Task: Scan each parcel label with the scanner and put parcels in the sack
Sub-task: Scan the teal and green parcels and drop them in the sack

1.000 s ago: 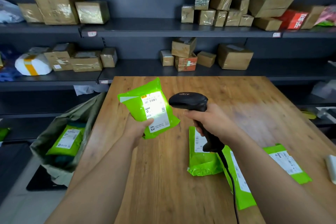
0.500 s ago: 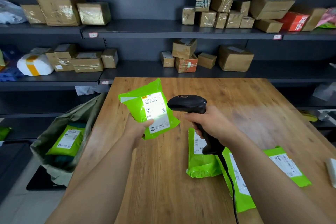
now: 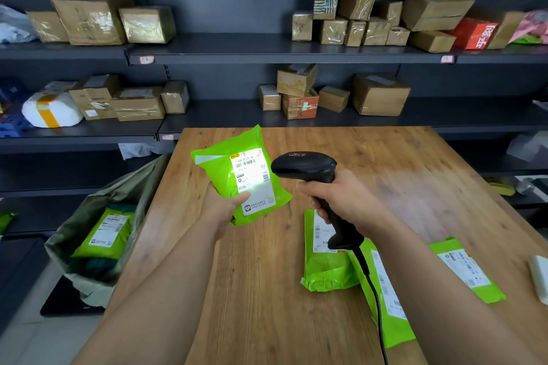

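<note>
The left hand [image 3: 221, 207] grips the lower edge of a bright green plastic mailer parcel [image 3: 237, 175], tilted above the wooden table [image 3: 261, 290]. Just right, the right hand [image 3: 341, 195] clenches a black corded handheld scanner [image 3: 308, 169], lighting its white label [image 3: 253, 176]. The olive fabric sack [image 3: 89, 216] hangs left.

My right hand [image 3: 344, 201] covers most of the scanner [image 3: 308, 170] grip, and that forearm hides parts of two green parcels [image 3: 385, 305] below it. The cable [image 3: 376, 305] runs off the bottom edge. I can't read the label [image 3: 252, 178] print beside my left thumb.
</note>
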